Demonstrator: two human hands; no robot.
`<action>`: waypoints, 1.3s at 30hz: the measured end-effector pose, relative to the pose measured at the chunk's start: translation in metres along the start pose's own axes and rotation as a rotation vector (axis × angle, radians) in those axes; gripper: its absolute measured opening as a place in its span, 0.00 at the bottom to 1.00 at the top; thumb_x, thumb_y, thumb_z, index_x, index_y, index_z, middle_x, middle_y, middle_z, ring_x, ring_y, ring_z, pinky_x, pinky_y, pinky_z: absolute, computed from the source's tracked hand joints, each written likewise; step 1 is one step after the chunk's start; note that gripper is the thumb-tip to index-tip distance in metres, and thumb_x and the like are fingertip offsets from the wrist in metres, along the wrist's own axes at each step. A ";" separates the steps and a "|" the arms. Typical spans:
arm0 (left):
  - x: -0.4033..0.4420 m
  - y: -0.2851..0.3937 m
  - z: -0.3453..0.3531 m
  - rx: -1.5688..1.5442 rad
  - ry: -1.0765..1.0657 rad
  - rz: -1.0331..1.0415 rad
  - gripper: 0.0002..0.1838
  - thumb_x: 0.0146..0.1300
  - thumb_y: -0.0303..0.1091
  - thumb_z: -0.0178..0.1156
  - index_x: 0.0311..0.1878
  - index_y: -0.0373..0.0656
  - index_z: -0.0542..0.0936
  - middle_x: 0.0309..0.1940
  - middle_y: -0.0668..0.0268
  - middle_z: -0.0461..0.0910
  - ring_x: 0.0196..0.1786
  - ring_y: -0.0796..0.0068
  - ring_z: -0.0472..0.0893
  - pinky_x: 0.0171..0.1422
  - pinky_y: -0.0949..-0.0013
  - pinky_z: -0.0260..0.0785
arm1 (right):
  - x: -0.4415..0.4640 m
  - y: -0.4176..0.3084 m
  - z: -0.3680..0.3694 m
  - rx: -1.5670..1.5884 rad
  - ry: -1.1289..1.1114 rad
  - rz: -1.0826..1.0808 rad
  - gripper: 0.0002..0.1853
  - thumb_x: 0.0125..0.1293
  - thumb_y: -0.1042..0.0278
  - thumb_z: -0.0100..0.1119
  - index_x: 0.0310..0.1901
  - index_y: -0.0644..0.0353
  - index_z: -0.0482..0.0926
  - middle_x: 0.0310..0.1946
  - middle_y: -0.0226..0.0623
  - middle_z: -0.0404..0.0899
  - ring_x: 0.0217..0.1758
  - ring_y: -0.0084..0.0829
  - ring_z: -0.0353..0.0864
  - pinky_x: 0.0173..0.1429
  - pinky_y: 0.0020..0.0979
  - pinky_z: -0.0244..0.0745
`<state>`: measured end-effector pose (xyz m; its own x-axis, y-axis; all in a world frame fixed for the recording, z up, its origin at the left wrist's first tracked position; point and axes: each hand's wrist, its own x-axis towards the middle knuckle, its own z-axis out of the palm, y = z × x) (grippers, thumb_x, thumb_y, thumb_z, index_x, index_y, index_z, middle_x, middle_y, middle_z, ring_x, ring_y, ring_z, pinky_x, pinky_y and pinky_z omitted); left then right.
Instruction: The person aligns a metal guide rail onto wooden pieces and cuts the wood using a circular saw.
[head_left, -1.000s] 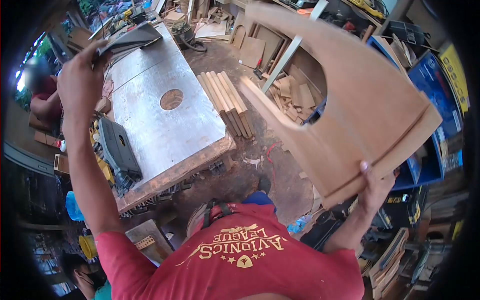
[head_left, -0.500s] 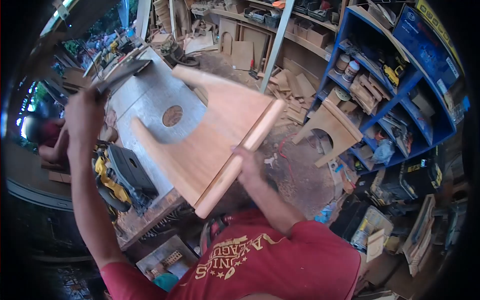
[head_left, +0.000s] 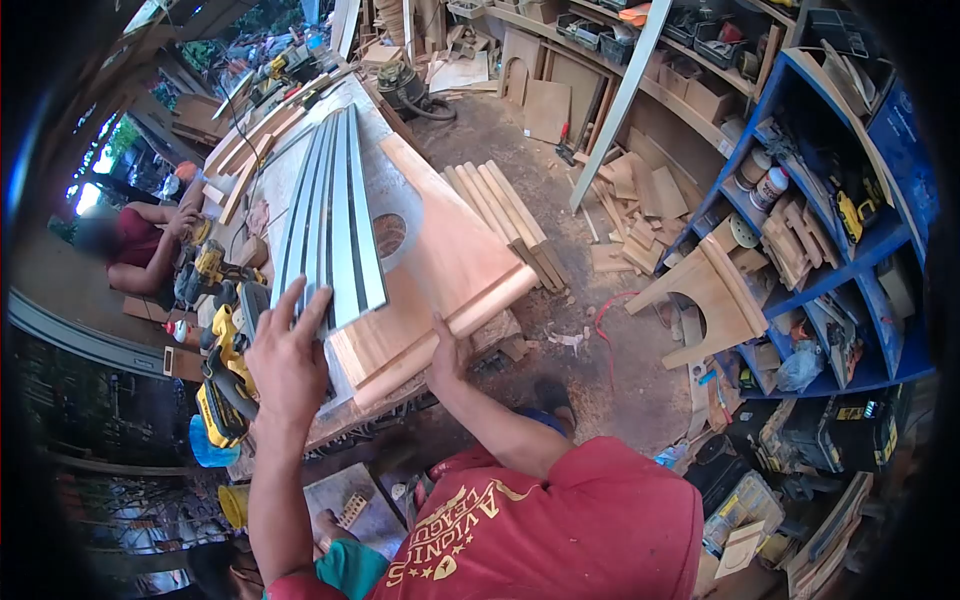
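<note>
A long grooved metal guide rail [head_left: 335, 200] lies lengthwise on the workbench [head_left: 310, 130], its near end over part of a wooden panel [head_left: 450, 260]. My left hand [head_left: 288, 355] is at the rail's near left end, fingers spread on top of it; its thumb is hard to make out. The panel has a curved cutout and a thick rounded edge strip along its near side. My right hand [head_left: 447, 360] holds that strip from the near side. Part of the round hole in the bench shows inside the cutout.
Yellow-black power tools [head_left: 222, 390] line the bench's left edge. A co-worker [head_left: 140, 240] sits beyond them; another person's teal sleeve [head_left: 350, 565] is below. Stacked boards [head_left: 505, 215], a second cutout panel [head_left: 700, 300] and a blue shelf [head_left: 850, 270] are to the right.
The panel has moved from the right onto the bench with my right hand. My left hand has come down, and the rail, earlier raised at its near end, now lies low.
</note>
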<state>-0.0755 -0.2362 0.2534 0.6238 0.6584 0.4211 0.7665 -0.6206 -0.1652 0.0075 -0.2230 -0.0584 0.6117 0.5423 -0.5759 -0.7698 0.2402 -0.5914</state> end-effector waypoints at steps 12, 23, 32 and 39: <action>-0.077 0.079 0.088 -0.230 -0.086 0.121 0.27 0.44 0.20 0.65 0.53 0.44 0.87 0.60 0.64 0.84 0.39 0.64 0.73 0.46 0.62 0.68 | -0.016 -0.173 -0.099 -0.714 -0.635 0.104 0.21 0.75 0.50 0.58 0.41 0.64 0.86 0.35 0.42 0.88 0.35 0.32 0.89 0.40 0.35 0.82; -0.090 0.090 0.102 -0.712 -0.291 -0.080 0.41 0.57 0.40 0.74 0.72 0.37 0.70 0.71 0.45 0.69 0.72 0.42 0.68 0.77 0.50 0.58 | 0.033 -0.225 -0.048 -1.424 -0.678 -0.435 0.34 0.63 0.51 0.70 0.62 0.70 0.76 0.57 0.61 0.80 0.62 0.56 0.80 0.68 0.46 0.72; -0.134 0.005 0.232 -0.283 -0.114 -0.869 0.39 0.73 0.55 0.57 0.74 0.32 0.66 0.73 0.33 0.60 0.73 0.35 0.63 0.77 0.42 0.56 | 0.090 -0.215 -0.029 -1.535 -0.626 -0.302 0.49 0.67 0.39 0.64 0.75 0.73 0.59 0.74 0.68 0.59 0.77 0.59 0.63 0.77 0.47 0.62; -0.117 -0.004 0.235 -0.212 -0.094 -0.882 0.31 0.71 0.51 0.59 0.66 0.35 0.77 0.74 0.40 0.63 0.69 0.36 0.66 0.74 0.43 0.59 | 0.062 -0.213 -0.024 -1.546 -0.564 -0.320 0.52 0.65 0.46 0.68 0.77 0.76 0.54 0.71 0.68 0.62 0.77 0.60 0.62 0.79 0.46 0.61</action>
<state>-0.1159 -0.2106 -0.0050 -0.1579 0.9576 0.2412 0.9331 0.0647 0.3538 0.2138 -0.2598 0.0182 0.2958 0.9155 -0.2726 0.4647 -0.3873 -0.7963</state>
